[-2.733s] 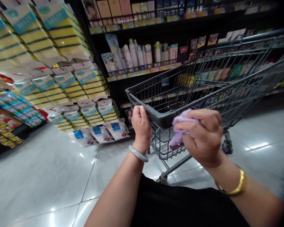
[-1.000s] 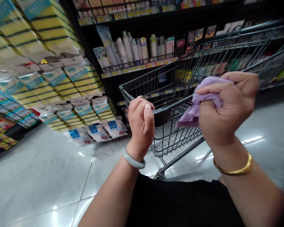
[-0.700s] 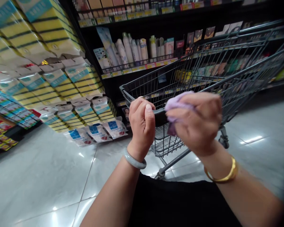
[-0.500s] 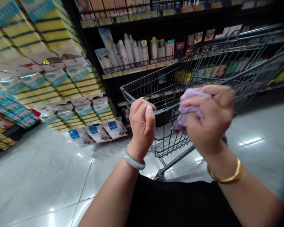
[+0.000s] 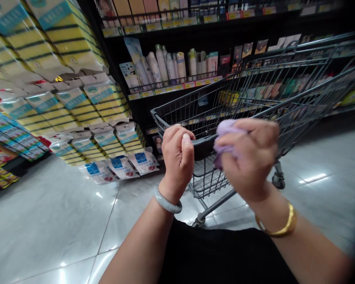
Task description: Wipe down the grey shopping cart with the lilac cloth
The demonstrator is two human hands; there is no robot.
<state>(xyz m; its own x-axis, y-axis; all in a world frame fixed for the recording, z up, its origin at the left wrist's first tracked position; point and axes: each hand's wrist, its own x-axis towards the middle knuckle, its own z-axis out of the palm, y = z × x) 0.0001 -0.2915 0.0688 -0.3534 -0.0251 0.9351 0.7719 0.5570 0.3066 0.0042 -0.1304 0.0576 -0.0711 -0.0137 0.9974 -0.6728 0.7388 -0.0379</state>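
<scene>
My left hand [image 5: 178, 159] is wrapped round the dark handle [image 5: 204, 147] of a grey wire shopping cart [image 5: 210, 179]. A pale bangle [image 5: 168, 202] circles that wrist. Bunched in my right hand [image 5: 251, 157] is a light purple cloth [image 5: 226, 128], its fingers closed on it. The cloth lies against or just above the right part of the handle; whether it touches cannot be made out. My right hand is slightly blurred and covers that end of the handle. A gold bangle [image 5: 279, 225] sits on the right wrist.
Beyond the cart stands a shelf with bottles [image 5: 162, 65] and boxes, price labels [image 5: 171, 86] along its edge. Yellow striped packs [image 5: 106, 98] hang at the left, with white bags [image 5: 122, 167] below them. A cart wheel [image 5: 278, 179] rests on the glossy tiled floor [image 5: 62, 221].
My right hand has moved left and slightly down with the purple cloth, closer to my left hand. A cart wheel has come into sight behind it. My left hand keeps its hold.
</scene>
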